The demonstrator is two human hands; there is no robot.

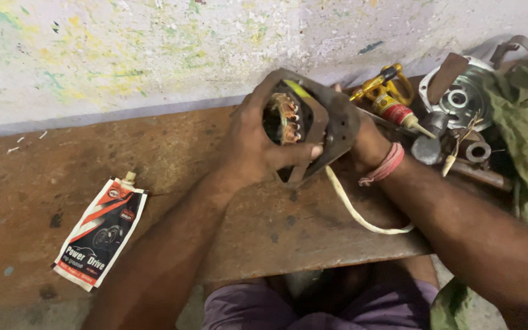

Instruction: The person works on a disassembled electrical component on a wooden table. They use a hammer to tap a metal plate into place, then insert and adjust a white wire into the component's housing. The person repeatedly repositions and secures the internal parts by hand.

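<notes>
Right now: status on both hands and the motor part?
Left hand gripping the motor housing, thumb across its open face. Right hand behind it, grip hidden. Copper windings exposed. White cable trails over the board; grease pouch lies apart, left.

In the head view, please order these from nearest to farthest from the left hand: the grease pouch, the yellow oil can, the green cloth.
From the left hand:
1. Yellow oil can, to its right, behind the motor.
2. Grease pouch, lower left on the bench.
3. Green cloth, far right edge.

Repair workshop: worn workbench (44, 183), scattered tools (392, 101)
</notes>
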